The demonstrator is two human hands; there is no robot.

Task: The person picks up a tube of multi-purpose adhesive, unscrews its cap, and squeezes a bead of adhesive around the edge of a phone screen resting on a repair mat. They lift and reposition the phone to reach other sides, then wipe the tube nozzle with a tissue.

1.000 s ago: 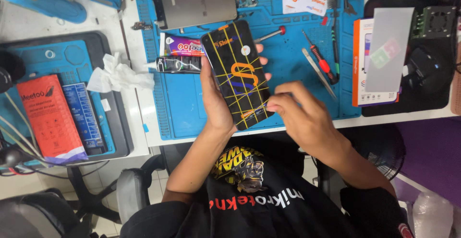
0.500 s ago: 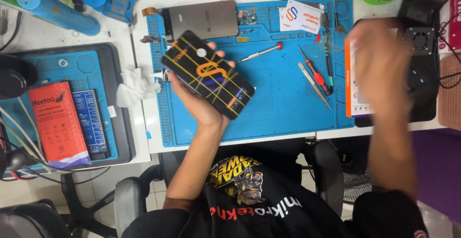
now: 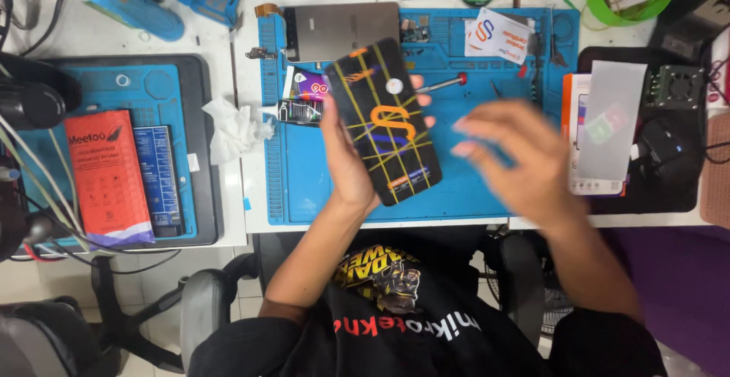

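Here left hand (image 3: 346, 166) grips black phone (image 3: 384, 122)

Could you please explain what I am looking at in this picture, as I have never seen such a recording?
A camera worn on a person's head looks down at their two bare hands over a workbench. The left hand holds a black slab-shaped phone with yellow and orange lines. The right hand, blurred, is open and holds nothing. Below lies a blue rubber work mat with a red-handled screwdriver on it. Further left lie a crumpled white tissue and a flat red packet.
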